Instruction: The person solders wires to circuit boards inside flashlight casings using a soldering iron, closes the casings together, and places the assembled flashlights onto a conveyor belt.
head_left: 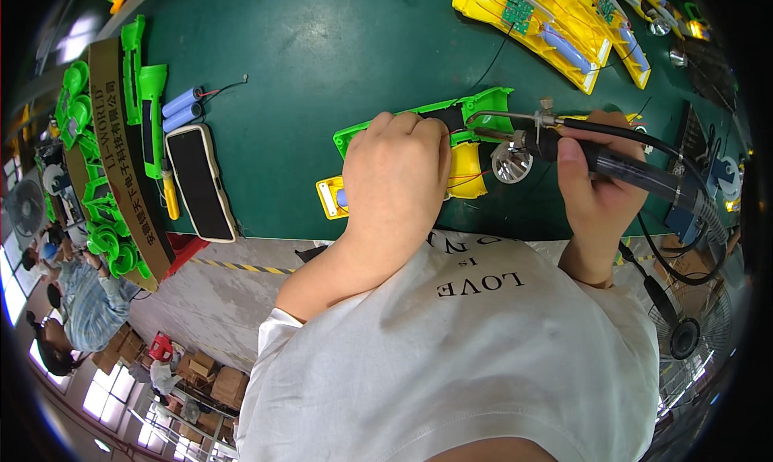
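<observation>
My left hand point(396, 172) is closed over a green plastic flashlight-shaped housing half point(489, 100); its fingertips are hidden, so I cannot make out what they grip. Beneath that hand lies a yellow housing point(467, 172), with a bit of blue cell at its left end. In my right hand point(600, 184) is a soldering iron point(636, 169) with a thin metal feed tube point(507, 116) along it. Its tip reaches the right part of the green housing, near my left fingers. A shiny round reflector point(512, 162) sits just below the tip, with thin red wires close by.
Several yellow housings point(555, 35) with circuit boards and blue cells lie at the far right. Towards the left are a phone point(199, 184), blue cells point(182, 109), a yellow-handled screwdriver point(170, 196) and a carton point(121, 164) beside green parts. A cable hangs at right. Another person point(93, 301) sits at far left.
</observation>
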Demonstrator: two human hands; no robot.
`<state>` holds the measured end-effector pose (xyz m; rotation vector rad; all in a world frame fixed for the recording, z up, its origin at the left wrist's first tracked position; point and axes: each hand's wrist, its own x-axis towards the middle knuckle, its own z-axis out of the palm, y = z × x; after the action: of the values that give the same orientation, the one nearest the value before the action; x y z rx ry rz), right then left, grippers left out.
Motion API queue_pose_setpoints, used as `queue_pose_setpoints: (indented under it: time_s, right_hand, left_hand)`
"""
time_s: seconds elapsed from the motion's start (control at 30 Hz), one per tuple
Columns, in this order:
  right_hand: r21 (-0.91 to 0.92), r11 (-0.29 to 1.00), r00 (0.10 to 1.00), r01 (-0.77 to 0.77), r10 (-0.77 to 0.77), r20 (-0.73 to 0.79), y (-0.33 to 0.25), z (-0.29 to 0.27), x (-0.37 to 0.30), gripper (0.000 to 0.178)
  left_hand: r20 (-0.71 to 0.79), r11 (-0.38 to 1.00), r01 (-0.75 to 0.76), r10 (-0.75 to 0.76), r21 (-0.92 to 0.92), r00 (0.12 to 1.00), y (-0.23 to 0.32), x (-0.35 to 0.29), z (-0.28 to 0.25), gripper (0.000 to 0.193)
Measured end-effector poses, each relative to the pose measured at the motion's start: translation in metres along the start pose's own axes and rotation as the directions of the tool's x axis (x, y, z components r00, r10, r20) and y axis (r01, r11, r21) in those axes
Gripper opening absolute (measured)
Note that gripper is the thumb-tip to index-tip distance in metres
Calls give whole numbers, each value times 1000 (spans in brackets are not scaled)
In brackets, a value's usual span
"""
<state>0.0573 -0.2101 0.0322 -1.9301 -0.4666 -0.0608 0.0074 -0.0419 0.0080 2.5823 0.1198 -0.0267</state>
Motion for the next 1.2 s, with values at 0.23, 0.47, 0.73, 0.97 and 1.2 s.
queue_pose_setpoints:
  time_s: [0.23, 0.47, 0.73, 0.97, 1.2]
  right_hand:
    - [6, 1000, 995, -7, 7, -100, -1, -13, -3, 10]
    - [-11, 1000, 972, -13, 10, -235, 5, -41, -7, 9]
    - [112, 993, 885, 38, 18, -466, 6, -69, -2, 8]
    - [304, 952, 841, -34, 191, -507, 32, -85, -12, 8]
    - [387, 920, 827, -59, 262, -497, 39, -78, -11, 8]
  left_hand:
    - [-3, 1000, 5, -5, 1, 1000, -2, -6, 0, 4]
    - [-4, 1000, -12, 12, 13, 1000, 0, -6, -1, 4]
    - [-92, 988, -155, 156, 18, 984, -15, 22, -39, 17]
    - [229, 969, -245, 243, -18, 943, -40, 17, -30, 33]
    - [331, 951, -306, 303, -44, 894, -37, -2, -32, 22]
